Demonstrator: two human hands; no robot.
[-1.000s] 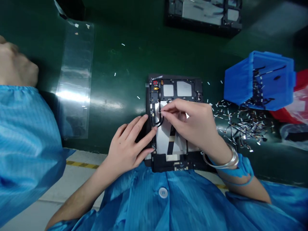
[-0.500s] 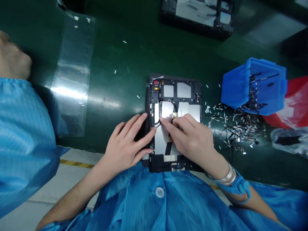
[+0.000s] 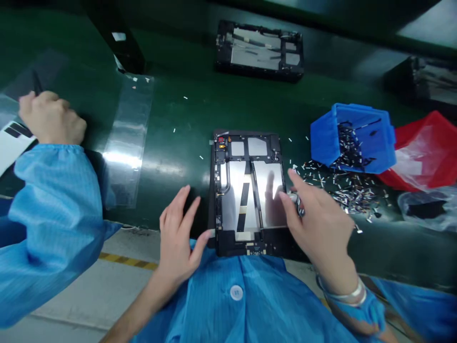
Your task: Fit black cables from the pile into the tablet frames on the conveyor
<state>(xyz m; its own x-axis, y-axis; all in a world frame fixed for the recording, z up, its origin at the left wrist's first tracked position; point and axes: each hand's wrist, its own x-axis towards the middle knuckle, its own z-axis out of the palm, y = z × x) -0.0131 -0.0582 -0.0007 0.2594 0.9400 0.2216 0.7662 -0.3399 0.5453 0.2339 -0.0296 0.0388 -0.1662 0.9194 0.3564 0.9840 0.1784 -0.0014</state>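
Near the person, at the front of the green desk, an opened flat electronic device lies on a dark panel, silver panels facing up. Black ribbon strips cross these panels; a red square sits in the far-left corner. Pale marks along the left rail are too small to read.

Left hand: open, fingers spread, thumb tip at the left edge. Right hand: half-open at the right edge, thumb and index finger parted; a silvery item shows in the gap, contact unclear.

Right side: scattered small parts, blue bin lying on its side, red bag. Far side: stacked devices. Left side: clear plastic strip; beyond it, a co-worker's hand holds a dark tool.
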